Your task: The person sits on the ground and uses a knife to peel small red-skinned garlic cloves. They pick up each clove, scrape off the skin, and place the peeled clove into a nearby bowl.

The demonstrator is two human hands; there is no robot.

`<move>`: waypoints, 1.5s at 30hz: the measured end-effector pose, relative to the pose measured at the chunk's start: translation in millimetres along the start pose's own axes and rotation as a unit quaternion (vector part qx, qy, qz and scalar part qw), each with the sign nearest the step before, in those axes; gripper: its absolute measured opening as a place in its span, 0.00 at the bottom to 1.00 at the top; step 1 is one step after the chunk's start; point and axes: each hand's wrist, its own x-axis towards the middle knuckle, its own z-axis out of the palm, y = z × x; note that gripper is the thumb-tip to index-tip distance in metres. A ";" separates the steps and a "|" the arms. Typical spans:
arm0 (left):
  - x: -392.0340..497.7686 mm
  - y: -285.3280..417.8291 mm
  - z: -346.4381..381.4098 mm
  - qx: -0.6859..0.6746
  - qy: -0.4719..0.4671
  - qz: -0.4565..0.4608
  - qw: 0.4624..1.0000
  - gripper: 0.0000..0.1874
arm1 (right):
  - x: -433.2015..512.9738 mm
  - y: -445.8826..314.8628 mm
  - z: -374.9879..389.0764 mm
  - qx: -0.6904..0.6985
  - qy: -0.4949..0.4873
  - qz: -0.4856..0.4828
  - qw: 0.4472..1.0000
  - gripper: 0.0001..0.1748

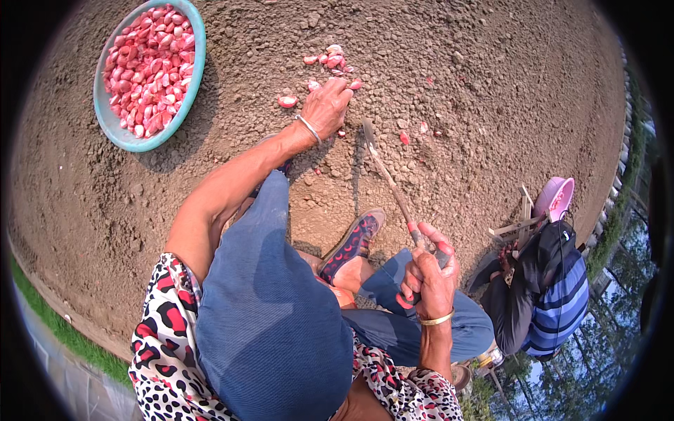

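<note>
My left hand [327,106], with a silvery bracelet on its wrist, reaches down to the soil beside scattered red-tinted garlic cloves [287,101]. Its fingertips are turned away from view, so any clove between them is hidden. A small heap of cloves [334,59] lies just beyond the knuckles. My right hand [433,268] grips the dark handle of a narrow-bladed hand tool [389,181]. The long metal shank slants up and left, and its blade end is close to the soil surface, right of my left hand. Whether the blade touches the ground is unclear.
A turquoise basin [201,58] full of red-tinted cloves stands at upper left. To the right, another person [547,294] crouches beside a wooden frame [518,223] and a pink basin [545,196]. My shoe [352,244] rests on crumbly soil [474,105].
</note>
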 end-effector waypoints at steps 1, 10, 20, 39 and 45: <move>1.3 0.2 1.2 -0.006 0.004 0.002 1.000 0.11 | 3.3 -1.1 2.2 -0.009 -0.004 -0.001 1.000 0.22; 22.9 -8.5 13.0 -0.047 0.019 -0.045 0.998 0.10 | 32.1 -13.9 23.2 -0.124 -0.011 -0.025 0.992 0.21; 42.5 -14.6 17.4 0.009 -0.031 -0.113 0.993 0.10 | 51.7 -31.9 47.0 -0.124 -0.035 -0.029 0.991 0.22; -10.0 -6.5 -6.4 0.035 -0.080 -0.158 0.983 0.10 | 91.9 6.7 78.7 -0.065 -0.021 -0.138 0.988 0.11; -19.0 -6.6 -8.3 0.072 -0.059 -0.112 0.989 0.07 | 100.5 39.5 72.5 -0.108 0.019 -0.189 0.976 0.10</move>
